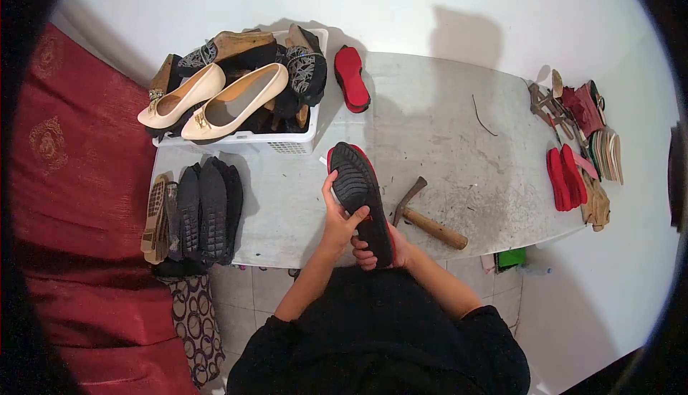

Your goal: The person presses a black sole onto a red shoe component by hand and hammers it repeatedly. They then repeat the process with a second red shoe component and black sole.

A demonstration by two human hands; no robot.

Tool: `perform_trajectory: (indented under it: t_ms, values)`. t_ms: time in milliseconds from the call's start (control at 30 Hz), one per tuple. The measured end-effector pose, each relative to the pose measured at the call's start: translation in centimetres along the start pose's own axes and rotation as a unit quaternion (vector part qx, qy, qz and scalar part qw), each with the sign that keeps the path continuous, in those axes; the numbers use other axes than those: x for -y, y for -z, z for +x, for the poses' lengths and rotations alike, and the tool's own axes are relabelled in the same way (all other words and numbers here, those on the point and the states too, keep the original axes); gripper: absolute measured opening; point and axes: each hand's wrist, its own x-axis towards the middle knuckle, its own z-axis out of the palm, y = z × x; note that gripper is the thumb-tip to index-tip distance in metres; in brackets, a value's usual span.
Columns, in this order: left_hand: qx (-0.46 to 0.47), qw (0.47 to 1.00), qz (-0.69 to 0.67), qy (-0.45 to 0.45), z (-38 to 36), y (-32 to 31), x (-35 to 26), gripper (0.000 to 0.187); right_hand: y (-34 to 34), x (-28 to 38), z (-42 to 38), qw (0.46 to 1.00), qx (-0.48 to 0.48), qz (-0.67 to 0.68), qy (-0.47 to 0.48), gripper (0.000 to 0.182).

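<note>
A shoe with a ridged black sole [356, 180] and red edging is held over the table's front edge, sole toward me and toe pointing away. My left hand [340, 217] grips its left side, with the thumb across the middle of the sole. Around the heel end wraps my right hand [369, 253], its fingers curled at the left edge and its palm mostly hidden behind the shoe. Just right of the shoe lies a hammer [433, 227] with a wooden handle and a dark metal head. Beyond the shoe rests a red and black piece [350, 79], sole-shaped.
A white basket [290, 144] heaped with shoes stands at the back left, two cream flats [236, 105] on top. Black soles [213, 208] stand at the front left. Red pieces [566, 178], tools and insoles lie at the right end. A thin dark strip [482, 117] lies on the table [430, 137].
</note>
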Motion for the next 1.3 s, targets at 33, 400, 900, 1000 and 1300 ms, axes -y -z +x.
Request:
perform_trajectory:
  t_ms: [33,400,900,1000,1300]
  values:
    - [0.000,1.000,0.000,-0.001,0.0,0.1,0.1,0.088,0.0,0.1,0.0,1.000,0.000,-0.001,-0.001,0.065]
    - [0.009,0.971,0.228,-0.072,0.5,0.9,1.6,0.084,-0.2,0.2,-0.5,0.995,-0.088,-0.057,0.006,0.063]
    - [-0.021,0.965,0.234,0.116,0.7,2.8,0.3,0.077,1.2,-0.2,-0.9,0.870,-0.331,-0.333,0.149,0.048]
    - [-0.050,0.984,0.070,0.153,1.0,3.9,1.0,0.070,0.5,-0.8,-0.6,0.636,-0.417,-0.614,0.213,0.055]
    - [-0.078,0.983,-0.026,0.167,1.0,3.5,0.7,0.036,-2.9,-1.5,0.3,0.476,-0.529,-0.689,0.140,0.050]
